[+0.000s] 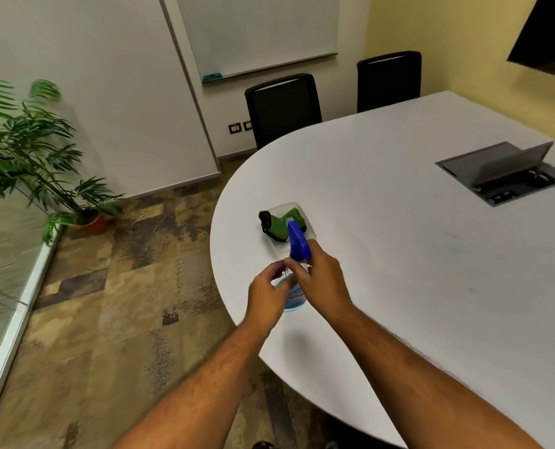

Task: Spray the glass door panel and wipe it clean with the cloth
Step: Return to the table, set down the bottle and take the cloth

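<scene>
So basically nothing on the actual cleaning has happened yet, as far as I can tell. Both hands are on the spray bottle (294,286), which stands on the near left edge of the white worktop (415,254). The right hand (321,280) has its grip closed around the bottle's neck just under the blue trigger head (298,243), and the left hand (266,294) has its grip wrapped round the clear body lower down. Looks to me like a pick-up or a nozzle adjustment, can't say which.

The cloth (282,225), green, sits bunched in a clear tray (308,234) just beyond the bottle, untouched. The glass panel (1,254) is over on the far left of the view, frosted, with a pale frame running down to the floor. No spray or wipe marks that I can make out, though it's blurry there. So spraying and wiping are both still to do.

Room-wise: the bottle is close to the rounded worktop edge, so a clumsy lift could tip it off. The floor between worktop and glass is open. The potted plant (43,150) stands right beside the panel further along, and two black chairs (282,108) are tucked in at the far side, well out of the way.
</scene>
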The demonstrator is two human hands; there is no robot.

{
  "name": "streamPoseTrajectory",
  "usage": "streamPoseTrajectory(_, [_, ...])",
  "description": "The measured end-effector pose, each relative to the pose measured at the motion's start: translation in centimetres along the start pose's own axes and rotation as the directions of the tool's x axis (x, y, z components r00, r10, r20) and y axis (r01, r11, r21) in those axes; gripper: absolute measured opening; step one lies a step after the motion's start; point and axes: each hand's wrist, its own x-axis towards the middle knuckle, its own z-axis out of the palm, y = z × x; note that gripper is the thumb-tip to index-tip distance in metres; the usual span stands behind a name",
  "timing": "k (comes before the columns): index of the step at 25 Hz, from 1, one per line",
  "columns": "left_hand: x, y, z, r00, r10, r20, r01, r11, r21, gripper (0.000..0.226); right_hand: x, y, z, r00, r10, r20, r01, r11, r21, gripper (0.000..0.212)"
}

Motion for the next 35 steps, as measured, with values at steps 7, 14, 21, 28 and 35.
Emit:
streamPoseTrajectory(7, [7.7, 0.0, 4.5, 0.985, -0.171, 0.001, 0.170, 0.980, 0.098, 0.030, 7.2, 5.1, 0.4, 0.992, 0.031, 0.123, -0.029, 0.999, -0.015, 0.037])
streamPoseTrajectory(14, [11.5, -3.3, 6.9, 0.951, -0.300, -0.075, 0.308, 0.942, 0.131, 0.040, 11.4, 8.7, 1.8, 0.944, 0.092, 0.316, -0.095, 0.995, -0.004, 0.045])
streamPoseTrajectory(21, [11.8, -6.0, 6.0, 0.942, -0.304, -0.140, 0.320, 0.941, 0.106, 0.053, 15.4, 12.0, -0.5, 0.823, 0.136, 0.552, -0.105, 0.991, -0.088, 0.060])
streamPoseTrajectory(28, [13.9, -7.5, 4.1, 0.910, -0.329, -0.253, 0.352, 0.935, 0.049, 0.058, 25.0, 14.9, 2.0, 0.902, 0.021, 0.430, 0.122, 0.946, -0.302, 0.045])
streamPoseTrajectory(35, [14.6, -7.5, 3.5, 0.907, -0.336, -0.254, 0.337, 0.941, -0.041, 0.047, 31.4, 15.3, 8.2, 0.697, 0.170, 0.696, 0.618, 0.349, -0.704, 0.056])
